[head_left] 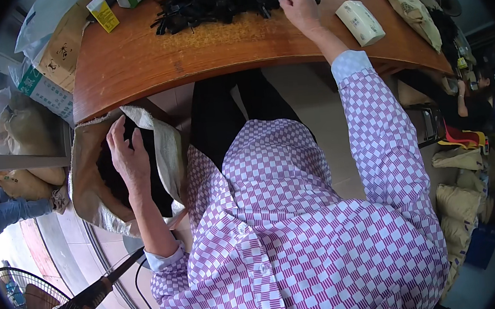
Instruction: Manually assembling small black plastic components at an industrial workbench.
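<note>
Presently, from where I stand, the head view lists: one heap of small black pieces (215,5), on the far part of one orange-brown wooden table (132,70); too tangled to count singly, glossy in places, slender ends poking out. One right hand (300,11), at the heap's right edge, fingers drawn together; a small pale tip shows there, whether grasped I cannot tell. One left hand (129,160), above an open sack, fingers bent and apart, grip released. One sack (170,156), pale, dark within, near the table's left end. One white tissue pack (361,22), right. One yellow carton (103,14), left. One black fan (40,293), lower left.
</note>
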`<state>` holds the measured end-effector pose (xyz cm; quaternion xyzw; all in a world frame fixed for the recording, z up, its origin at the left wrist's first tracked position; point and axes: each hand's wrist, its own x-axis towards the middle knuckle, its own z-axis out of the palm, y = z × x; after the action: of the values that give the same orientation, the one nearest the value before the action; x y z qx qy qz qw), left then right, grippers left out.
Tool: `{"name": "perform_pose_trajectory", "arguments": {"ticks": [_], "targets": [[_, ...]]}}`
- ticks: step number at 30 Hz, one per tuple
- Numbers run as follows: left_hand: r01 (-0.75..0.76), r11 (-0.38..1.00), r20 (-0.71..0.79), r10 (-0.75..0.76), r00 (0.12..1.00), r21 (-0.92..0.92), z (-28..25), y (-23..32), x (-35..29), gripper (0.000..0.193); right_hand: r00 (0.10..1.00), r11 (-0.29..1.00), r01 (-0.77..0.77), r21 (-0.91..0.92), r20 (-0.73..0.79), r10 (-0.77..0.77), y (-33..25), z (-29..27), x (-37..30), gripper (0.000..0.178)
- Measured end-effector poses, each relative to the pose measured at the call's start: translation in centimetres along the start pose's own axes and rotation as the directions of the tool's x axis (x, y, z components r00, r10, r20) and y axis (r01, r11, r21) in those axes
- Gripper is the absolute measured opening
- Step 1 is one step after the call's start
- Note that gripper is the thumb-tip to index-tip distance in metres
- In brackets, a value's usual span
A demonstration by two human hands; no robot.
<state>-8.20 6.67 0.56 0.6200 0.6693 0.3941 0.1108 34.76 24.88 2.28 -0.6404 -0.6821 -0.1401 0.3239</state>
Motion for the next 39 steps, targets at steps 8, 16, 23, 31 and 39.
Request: {"name": "perform_pose_trajectory", "arguments": {"ticks": [8, 16, 23, 31, 39], "targets": [[-0.180, 0.910, 0.081, 0.226, 0.971, -0.373, 4.3, 9.2, -1.0, 0.072, 0.624, 0.129, -0.782, 0.610, 0.760, 0.182, -11.2, -7.0, -7.1, 0.015], [-0.261, 0.934, 0.275, 0.325, 0.905, -0.244, 6.9, 9.3, -3.1, 0.067, 0.446, 0.037, -0.893, 0.448, 0.893, -0.055, -16.6, -8.2, -14.4, 0.017], [-0.282, 0.933, 0.248, 0.334, 0.909, -0.223, 7.8, 8.0, -4.5, 0.056, 0.357, 0.010, -0.934, 0.358, 0.932, -0.063, -17.1, -7.3, -15.8, 0.020], [0.094, 0.877, 0.440, 0.142, 0.887, -0.471, 7.8, 7.5, -4.8, 0.044, 0.514, 0.025, -0.853, 0.521, 0.848, -0.131, -17.4, -7.1, -16.9, 0.024], [0.325, 0.640, 0.516, 0.132, 0.846, -0.696, 7.6, 7.8, -4.6, 0.027, 0.702, 0.399, -0.593, 0.700, 0.691, -0.169, -16.9, -6.4, -17.9, 0.023]]}}
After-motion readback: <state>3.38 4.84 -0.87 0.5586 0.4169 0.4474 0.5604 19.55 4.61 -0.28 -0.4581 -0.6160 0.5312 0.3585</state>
